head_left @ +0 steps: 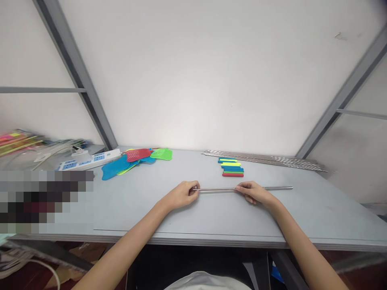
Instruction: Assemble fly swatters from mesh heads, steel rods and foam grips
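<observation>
A slim silver telescopic rod lies level just above the grey table, thinner between my hands and thicker at its right end. My left hand is closed round its left tip. Farther along, my right hand pinches the rod between thumb and fingers, near where the thicker part begins. Beyond the right hand is a short stack of coloured plastic handles in blue, yellow, green and red. Fly swatter heads in red, blue, yellow and green lie overlapping at the back left.
Several more metal rods lie bundled along the wall at the back right. A white power strip with blue sockets sits at the left, near cables. Grey metal frame posts rise on both sides. The table's front edge runs below my forearms.
</observation>
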`<state>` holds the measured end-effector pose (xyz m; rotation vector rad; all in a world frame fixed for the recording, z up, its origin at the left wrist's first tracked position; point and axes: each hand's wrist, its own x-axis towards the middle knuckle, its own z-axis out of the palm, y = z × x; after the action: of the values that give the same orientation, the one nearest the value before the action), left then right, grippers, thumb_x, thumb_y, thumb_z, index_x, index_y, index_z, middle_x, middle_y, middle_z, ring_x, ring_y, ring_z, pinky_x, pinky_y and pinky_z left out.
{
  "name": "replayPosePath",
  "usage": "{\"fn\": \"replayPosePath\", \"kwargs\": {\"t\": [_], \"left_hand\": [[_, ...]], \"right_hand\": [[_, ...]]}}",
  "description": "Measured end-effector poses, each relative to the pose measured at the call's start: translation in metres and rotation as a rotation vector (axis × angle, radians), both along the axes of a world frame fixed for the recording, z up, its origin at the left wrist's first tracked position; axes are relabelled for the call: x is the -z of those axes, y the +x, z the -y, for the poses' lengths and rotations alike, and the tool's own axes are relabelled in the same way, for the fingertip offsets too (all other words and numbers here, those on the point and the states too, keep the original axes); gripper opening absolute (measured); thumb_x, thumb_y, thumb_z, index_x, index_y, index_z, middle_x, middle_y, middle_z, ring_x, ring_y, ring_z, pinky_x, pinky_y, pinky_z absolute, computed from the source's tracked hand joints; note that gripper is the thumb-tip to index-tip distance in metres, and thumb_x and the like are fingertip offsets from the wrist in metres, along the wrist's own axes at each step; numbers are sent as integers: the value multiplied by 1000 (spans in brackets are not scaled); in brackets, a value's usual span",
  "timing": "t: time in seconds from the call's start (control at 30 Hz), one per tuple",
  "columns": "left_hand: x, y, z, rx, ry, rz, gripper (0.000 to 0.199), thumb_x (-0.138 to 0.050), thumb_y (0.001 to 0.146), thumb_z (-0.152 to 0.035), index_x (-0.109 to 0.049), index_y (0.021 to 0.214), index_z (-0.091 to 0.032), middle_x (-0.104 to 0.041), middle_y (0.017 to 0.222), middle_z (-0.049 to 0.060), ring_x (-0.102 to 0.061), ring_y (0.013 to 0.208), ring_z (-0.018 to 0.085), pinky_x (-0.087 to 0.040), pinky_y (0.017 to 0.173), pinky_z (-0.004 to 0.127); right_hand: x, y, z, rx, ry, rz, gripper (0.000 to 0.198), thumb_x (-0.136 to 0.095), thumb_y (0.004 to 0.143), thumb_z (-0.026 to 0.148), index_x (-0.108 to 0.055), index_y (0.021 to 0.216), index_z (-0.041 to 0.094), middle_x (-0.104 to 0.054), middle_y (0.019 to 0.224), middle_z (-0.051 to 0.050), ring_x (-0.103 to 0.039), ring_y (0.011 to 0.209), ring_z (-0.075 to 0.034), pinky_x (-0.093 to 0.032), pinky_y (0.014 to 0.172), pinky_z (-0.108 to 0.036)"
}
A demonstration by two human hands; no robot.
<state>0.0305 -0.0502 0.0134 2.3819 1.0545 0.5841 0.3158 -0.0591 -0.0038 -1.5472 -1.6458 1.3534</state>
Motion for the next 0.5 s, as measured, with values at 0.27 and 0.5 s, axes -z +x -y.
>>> {"fn": "replayPosePath", "kwargs": {"t": [0.27,0.5], "left_hand": [[-4,2,1,-28,47,59,6,-33,70,-18,-38,75,-18,-40,61,-4,-35,54,8,-29,52,21],[-4,2,1,-21,86,62,10,-34,70,-17,-43,76,-18,-45,71,-1,-40,59,9,-32,56,22]], "right_hand": [[1,2,-1,5,14,-8,39,-46,66,50,-53,77,14,-35,35,6,-30,31,-5,-23,33,-18],[0,1,-1,7,11,-5,40,-45,66,51,-53,77,13,-34,34,6,-29,31,-5,-23,33,-18]]}}
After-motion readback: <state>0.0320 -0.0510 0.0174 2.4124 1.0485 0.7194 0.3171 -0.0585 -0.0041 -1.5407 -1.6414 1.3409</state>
